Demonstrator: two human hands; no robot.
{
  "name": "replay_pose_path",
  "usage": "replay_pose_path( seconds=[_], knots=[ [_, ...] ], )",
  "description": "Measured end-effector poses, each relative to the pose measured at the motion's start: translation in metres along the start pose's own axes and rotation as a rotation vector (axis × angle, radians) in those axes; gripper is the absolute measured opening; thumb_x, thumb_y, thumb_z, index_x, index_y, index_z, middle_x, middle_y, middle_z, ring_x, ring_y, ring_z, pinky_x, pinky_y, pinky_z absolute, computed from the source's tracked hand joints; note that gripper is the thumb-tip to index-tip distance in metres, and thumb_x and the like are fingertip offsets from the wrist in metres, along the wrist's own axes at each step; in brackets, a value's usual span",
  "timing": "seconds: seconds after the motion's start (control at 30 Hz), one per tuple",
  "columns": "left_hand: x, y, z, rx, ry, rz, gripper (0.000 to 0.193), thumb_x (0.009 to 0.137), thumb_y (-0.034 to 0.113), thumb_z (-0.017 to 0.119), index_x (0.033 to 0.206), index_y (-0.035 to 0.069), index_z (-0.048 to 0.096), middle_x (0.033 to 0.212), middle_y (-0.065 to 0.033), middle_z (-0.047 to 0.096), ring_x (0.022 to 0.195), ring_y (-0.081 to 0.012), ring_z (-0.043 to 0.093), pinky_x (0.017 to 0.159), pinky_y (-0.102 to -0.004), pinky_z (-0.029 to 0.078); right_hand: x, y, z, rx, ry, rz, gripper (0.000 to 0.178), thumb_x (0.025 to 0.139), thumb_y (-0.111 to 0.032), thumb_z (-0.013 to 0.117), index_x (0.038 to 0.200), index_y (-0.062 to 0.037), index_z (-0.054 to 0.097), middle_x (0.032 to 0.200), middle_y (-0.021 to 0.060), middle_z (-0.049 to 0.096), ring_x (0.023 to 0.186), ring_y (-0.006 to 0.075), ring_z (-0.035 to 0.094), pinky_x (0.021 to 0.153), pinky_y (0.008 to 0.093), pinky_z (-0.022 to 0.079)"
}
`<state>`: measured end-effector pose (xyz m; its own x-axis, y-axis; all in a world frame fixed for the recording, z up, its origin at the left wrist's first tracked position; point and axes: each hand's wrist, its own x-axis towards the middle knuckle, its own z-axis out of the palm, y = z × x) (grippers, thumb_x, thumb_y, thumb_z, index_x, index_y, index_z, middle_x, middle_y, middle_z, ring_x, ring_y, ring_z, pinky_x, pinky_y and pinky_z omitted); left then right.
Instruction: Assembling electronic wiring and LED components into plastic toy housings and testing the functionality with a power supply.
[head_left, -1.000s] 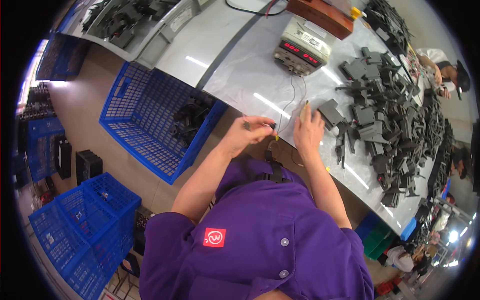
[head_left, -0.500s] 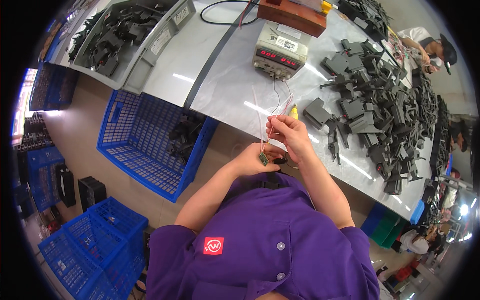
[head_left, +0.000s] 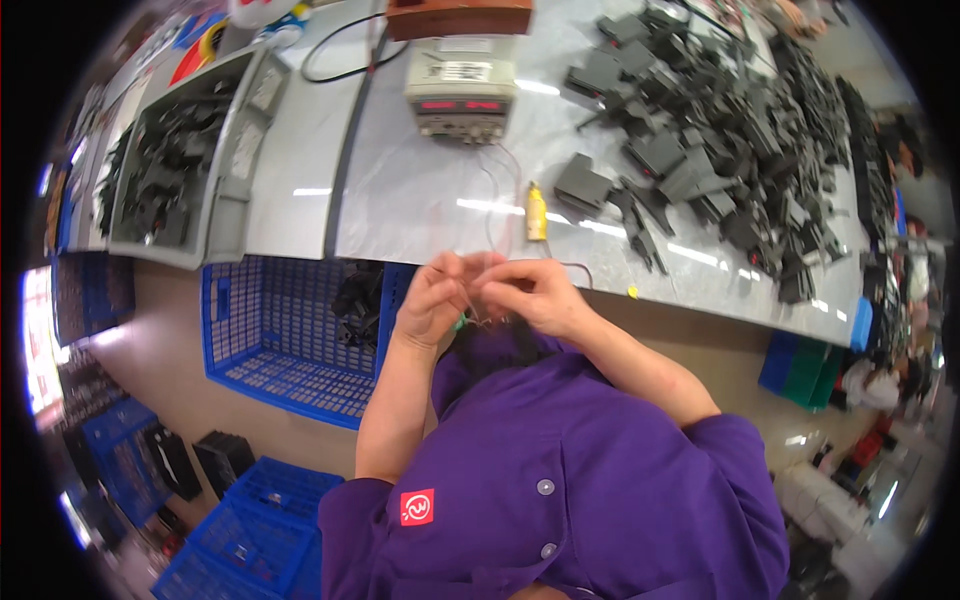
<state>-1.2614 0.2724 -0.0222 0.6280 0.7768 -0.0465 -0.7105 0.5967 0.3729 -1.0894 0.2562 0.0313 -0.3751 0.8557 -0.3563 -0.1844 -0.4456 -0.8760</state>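
Thin reddish wires (head_left: 497,215) are pinched between the fingertips of the left hand (head_left: 432,300) and the right hand (head_left: 535,295), both grips closed on them just off the front edge of the glossy grey tabletop (head_left: 400,190). The wires are led back to a grey benchtop meter (head_left: 462,88); a small yellow tube (head_left: 536,212) is laid beside them.

This is a factory assembly workstation. A long grey glossy workbench (head_left: 400,190) carries a heap of dark grey moulded plastic parts (head_left: 730,150) and a grey box-shaped bench instrument with a red digital display (head_left: 462,88), thin wires trailing from it. A grey rectangular bin (head_left: 165,170) holds more black parts. Blue perforated plastic crates (head_left: 280,330) stand on the tan floor below. The worker wears a purple button-up work uniform (head_left: 560,490).
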Motion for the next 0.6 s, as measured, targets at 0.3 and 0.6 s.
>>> replay_pose_path(
  seconds=[0.3, 0.6],
  knots=[
    [0.036, -0.010, 0.039, 0.331, 0.244, 0.018, 0.028, 0.090, 0.018, 0.046, 0.110, -0.001, 0.047, 0.069, -0.0053, 0.054, 0.061, -0.0130, 0.055, 0.079, -0.0342, 0.048, -0.005, 0.024, -0.005, 0.017, 0.039, 0.062, 0.017, 0.084, -0.011, 0.055, 0.090, 0.0038, 0.060, 0.069, 0.0038, 0.056, 0.061, 0.0085, 0.052, 0.056, 0.0220, 0.043],
    [0.054, -0.025, 0.039, 0.285, 0.533, -0.182, 0.020, 0.084, 0.012, 0.055, 0.098, -0.003, 0.057, 0.065, 0.0023, 0.048, 0.045, -0.0014, 0.033, 0.039, -0.0152, 0.026, -0.055, 0.067, -0.072, 0.111, 0.871, 0.140, 0.026, 0.079, -0.025, 0.062, 0.093, -0.0029, 0.057, 0.072, 0.0031, 0.056, 0.063, 0.0107, 0.054, 0.055, 0.0233, 0.047]
  ],
)
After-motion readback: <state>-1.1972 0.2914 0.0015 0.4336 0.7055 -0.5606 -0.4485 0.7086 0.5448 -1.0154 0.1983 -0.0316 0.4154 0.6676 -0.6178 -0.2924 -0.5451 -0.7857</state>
